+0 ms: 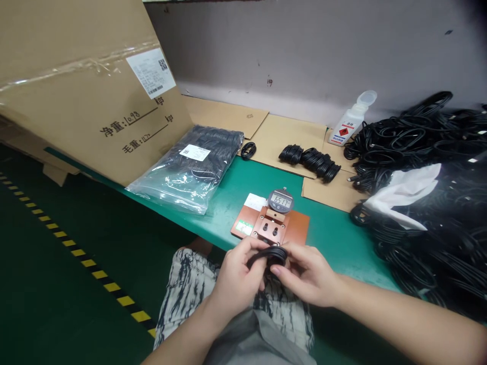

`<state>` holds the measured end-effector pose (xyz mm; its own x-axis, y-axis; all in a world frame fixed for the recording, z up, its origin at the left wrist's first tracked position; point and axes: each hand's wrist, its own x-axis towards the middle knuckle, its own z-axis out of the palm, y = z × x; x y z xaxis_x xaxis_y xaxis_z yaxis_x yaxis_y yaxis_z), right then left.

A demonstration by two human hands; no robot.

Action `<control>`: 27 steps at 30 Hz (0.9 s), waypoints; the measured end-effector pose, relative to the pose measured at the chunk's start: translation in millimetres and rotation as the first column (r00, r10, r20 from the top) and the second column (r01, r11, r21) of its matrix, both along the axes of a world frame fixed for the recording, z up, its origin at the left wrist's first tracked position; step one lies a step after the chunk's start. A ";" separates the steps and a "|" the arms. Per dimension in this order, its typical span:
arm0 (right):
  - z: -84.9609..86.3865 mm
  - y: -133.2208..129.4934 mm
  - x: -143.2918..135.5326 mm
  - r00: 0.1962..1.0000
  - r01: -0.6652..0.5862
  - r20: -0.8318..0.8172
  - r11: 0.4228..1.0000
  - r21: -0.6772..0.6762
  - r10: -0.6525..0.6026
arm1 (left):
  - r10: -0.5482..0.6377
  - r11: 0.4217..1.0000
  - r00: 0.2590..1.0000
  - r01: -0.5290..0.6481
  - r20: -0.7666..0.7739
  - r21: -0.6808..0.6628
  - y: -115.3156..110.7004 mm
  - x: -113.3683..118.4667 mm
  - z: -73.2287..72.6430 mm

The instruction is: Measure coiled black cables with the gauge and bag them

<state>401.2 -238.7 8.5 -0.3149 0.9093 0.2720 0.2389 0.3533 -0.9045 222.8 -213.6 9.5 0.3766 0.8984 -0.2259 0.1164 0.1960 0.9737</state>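
Between my two hands is a small coil of black cable (273, 253), held just in front of the table's near edge. My left hand (243, 266) has its thumb and fingers closed round the coil's left side. My right hand (308, 271) grips the coil's right side, thumb underneath and fingertips behind. Right beyond the hands stands a copper-coloured measuring fixture (272, 225) on a flat base plate. On top of it a round digital gauge (280, 200) shows a number. The fingers partly hide the fixture's front and the coil's lower part.
A clear bag (190, 167) of cable coils lies beside a large cardboard box (95, 96). One loose coil (248, 150) and a row of coils (310, 161) rest farther back. A white bottle (348, 121) stands near a big cable heap (418, 147) with a white cloth (407, 195) on it.
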 end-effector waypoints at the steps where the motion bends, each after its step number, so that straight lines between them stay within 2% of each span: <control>1: 0.2 0.1 0.0 1.000 -0.002 -0.002 1.000 -0.003 0.002 | 0.000 1.000 1.000 0.000 -0.001 0.001 0.0 -0.1 0.0; 27: 0.3 0.9 0.7 1.000 -0.010 -0.004 1.000 -0.008 0.010 | 0.010 1.000 1.000 -0.010 -0.013 -0.014 0.2 -0.6 -0.4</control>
<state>401.9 -237.8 8.8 -0.3226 0.9085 0.2655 0.2322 0.3479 -0.9083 222.3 -213.4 9.1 0.3647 0.8987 -0.2435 0.1274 0.2109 0.9692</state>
